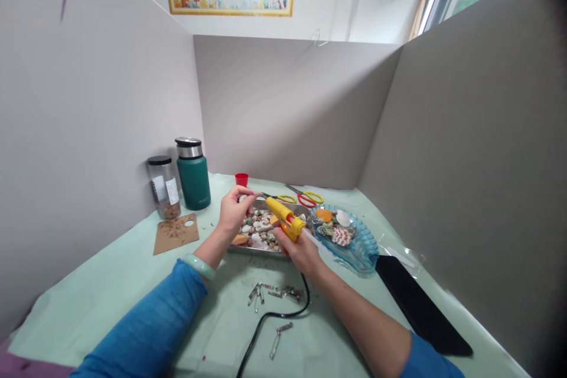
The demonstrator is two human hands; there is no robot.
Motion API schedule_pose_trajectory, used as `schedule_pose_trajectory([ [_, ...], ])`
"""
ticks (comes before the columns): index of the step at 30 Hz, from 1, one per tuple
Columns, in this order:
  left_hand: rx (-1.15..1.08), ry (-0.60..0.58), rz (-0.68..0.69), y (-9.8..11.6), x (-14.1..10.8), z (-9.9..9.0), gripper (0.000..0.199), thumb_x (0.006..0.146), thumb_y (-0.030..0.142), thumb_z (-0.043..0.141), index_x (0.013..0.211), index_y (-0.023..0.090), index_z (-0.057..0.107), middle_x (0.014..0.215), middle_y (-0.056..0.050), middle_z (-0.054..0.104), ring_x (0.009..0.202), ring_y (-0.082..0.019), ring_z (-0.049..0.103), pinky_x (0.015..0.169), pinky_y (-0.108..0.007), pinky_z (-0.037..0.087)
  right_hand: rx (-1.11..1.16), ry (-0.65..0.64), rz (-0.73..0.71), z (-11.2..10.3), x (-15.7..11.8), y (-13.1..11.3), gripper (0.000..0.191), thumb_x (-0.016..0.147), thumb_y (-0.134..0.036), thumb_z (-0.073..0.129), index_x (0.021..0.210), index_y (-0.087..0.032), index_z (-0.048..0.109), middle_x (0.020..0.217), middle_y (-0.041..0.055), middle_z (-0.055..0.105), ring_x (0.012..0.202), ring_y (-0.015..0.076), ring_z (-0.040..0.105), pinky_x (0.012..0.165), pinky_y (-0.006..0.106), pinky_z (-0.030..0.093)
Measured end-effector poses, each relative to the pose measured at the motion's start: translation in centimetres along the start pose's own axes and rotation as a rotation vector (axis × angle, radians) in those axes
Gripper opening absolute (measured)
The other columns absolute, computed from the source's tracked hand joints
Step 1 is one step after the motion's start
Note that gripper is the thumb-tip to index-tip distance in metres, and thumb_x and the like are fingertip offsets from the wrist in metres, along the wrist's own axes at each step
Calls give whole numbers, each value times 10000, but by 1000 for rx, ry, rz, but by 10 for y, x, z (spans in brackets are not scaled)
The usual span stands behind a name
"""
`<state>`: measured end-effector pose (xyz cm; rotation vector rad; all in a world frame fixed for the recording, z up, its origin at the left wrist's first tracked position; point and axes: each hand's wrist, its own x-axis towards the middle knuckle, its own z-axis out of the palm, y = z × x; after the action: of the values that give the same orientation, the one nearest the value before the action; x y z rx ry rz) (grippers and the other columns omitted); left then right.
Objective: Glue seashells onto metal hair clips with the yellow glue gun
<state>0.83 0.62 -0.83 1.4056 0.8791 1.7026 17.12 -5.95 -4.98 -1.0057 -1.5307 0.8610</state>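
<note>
My right hand is wrapped round a yellow hot glue gun, whose nozzle points up and left and whose glue stick juts from the back. My left hand is raised with thumb and forefinger pinched near the nozzle, on something too small to make out. Beneath both hands lies a metal tray filled with mixed seashells, partly hidden by the hands and gun. A blue scalloped dish to the right carries several larger shells.
Small metal clips and a black cord lie in front. Behind the tray are scissors and a red cup. A green bottle, a jar and brown card stand left; a black slab lies right.
</note>
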Motion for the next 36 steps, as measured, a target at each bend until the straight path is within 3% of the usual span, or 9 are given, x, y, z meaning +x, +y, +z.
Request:
schedule_pose_trajectory([
  [16,-16,-19,-18,0,-3,3,209,655,283,717,735,153,573,698,-16,665,373,-32,407,362,-175,325,-35,-7,17,0,-1,-7,428,772,-514,567,947,-126,604,484,-60,434,430,90,402,441,221,360],
  [28,10,-40,-35,-3,-5,5,169,644,255,706,713,160,584,532,46,572,363,-48,418,358,-168,315,-55,-8,43,1,-1,-8,433,761,-507,562,953,-121,605,482,-60,436,431,88,403,445,219,361],
  [36,-51,20,-58,0,-1,2,221,638,262,717,744,160,552,519,43,576,366,-46,410,358,-162,277,-31,-8,31,1,-1,-5,405,768,-495,563,933,-126,593,486,-60,432,430,85,392,440,218,349],
])
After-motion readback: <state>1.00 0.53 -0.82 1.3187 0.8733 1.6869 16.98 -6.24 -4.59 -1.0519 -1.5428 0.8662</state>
